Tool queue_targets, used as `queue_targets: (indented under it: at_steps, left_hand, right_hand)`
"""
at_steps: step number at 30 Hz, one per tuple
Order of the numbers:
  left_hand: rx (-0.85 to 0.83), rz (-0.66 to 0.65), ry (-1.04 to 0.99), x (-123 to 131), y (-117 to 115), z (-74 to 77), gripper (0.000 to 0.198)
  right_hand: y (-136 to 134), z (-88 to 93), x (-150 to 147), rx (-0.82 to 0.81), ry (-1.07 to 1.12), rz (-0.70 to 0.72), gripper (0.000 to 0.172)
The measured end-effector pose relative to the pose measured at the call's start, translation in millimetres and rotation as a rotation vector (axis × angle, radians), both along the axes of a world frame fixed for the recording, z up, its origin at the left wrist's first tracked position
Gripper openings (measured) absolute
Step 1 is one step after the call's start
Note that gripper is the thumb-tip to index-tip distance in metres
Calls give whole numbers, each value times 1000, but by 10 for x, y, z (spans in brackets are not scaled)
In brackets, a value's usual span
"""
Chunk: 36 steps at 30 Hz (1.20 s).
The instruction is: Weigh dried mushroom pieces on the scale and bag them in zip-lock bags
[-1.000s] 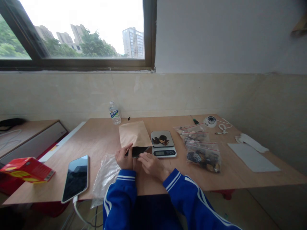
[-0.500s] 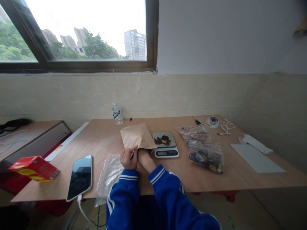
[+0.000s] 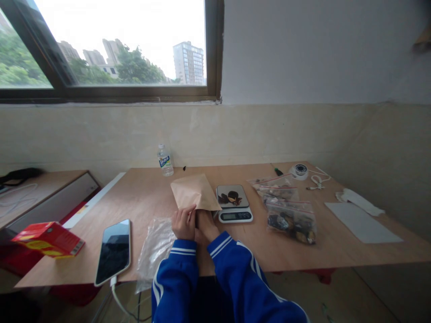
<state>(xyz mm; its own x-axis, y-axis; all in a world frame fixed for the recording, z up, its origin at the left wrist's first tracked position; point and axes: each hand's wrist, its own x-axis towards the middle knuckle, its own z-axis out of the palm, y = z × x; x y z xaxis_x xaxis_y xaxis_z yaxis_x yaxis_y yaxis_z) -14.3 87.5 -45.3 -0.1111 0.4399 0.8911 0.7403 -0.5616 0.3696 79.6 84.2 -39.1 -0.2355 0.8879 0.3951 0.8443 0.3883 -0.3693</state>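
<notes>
A brown paper bag (image 3: 193,190) lies in front of me with its mouth toward me. My left hand (image 3: 183,223) pinches the near edge of the bag at its left side. Into the mouth reaches my right hand (image 3: 206,224); its fingers are hidden inside the bag, so their state is not visible. Just right of the bag stands a white digital kitchen scale (image 3: 235,216). Several dark dried pieces, perhaps mushrooms or fungus, (image 3: 232,197) rest on its metal plate. A crumpled clear plastic bag (image 3: 153,251) lies by my left forearm.
Zip bags of dark dried pieces (image 3: 292,222) lie right of the scale. Farther right are a grey sheet (image 3: 363,224), a white camera (image 3: 299,171) and a cable. Leftward lie a charging phone (image 3: 113,251) and a red box (image 3: 49,240). A water bottle (image 3: 164,161) stands at the back.
The dark bit that showed by my left fingers is no longer visible there. My right hand stays inside the paper bag. The whole view has shifted very slightly.
</notes>
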Motion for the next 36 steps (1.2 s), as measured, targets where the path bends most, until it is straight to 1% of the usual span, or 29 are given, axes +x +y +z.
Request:
queue_targets:
  at_steps: [3,4,6,9,11,13,15,17,19,21,22,24,26,28,30,31,32,33,34,36]
  left_hand:
    - [-2,24,4,-1,-6,15,14]
    - [2,26,6,0,-10,24,14]
    - [11,28,4,3,-17,46,14]
    - [25,51,-39,14,-29,92,12]
    - [29,76,-74,22,-35,122,11]
    - [26,104,-97,30,-38,143,10]
    - [27,129,-113,35,-35,151,10]
    - [29,139,-129,38,-30,147,9]
    - [28,134,-139,40,-25,138,8]
    - [20,127,-144,42,-27,131,8]
    - [17,122,-144,43,-30,130,9]
    - [12,112,-137,46,-37,128,9]
    - [10,107,-127,48,-44,126,9]
    - [5,104,-123,51,-47,122,9]
    - [4,99,-122,52,-46,119,9]
    - [6,97,-120,52,-46,118,9]
    - [9,96,-117,50,-45,118,9]
    - [13,97,-115,48,-45,118,9]
    - [15,98,-113,45,-44,117,9]
    - [7,94,-110,38,-43,110,10]
  right_hand:
    - [0,95,15,-41,-35,44,24]
    - [-18,120,36,-32,-44,65,23]
    - [-96,142,113,38,-44,109,22]
    - [-318,113,306,166,-4,159,26]
    - [-497,81,469,194,41,170,30]
    - [-640,63,652,221,101,143,32]
    - [-691,65,863,262,182,53,32]
    - [-617,82,1101,319,324,-140,33]
    - [-434,99,1344,361,496,-372,39]
    - [-202,100,1555,346,560,-518,39]
    - [-92,92,1635,301,535,-553,37]
    - [74,63,1734,205,415,-578,33]
    - [140,31,1754,161,261,-575,34]
    - [101,17,1713,206,152,-591,35]
    - [-20,27,1626,309,137,-596,34]
    - [-98,39,1564,368,152,-563,33]
    - [-181,50,1489,425,165,-487,32]
    - [-264,58,1398,469,164,-366,31]
    - [-340,62,1293,506,144,-208,30]
    - [-453,59,1048,527,11,163,33]
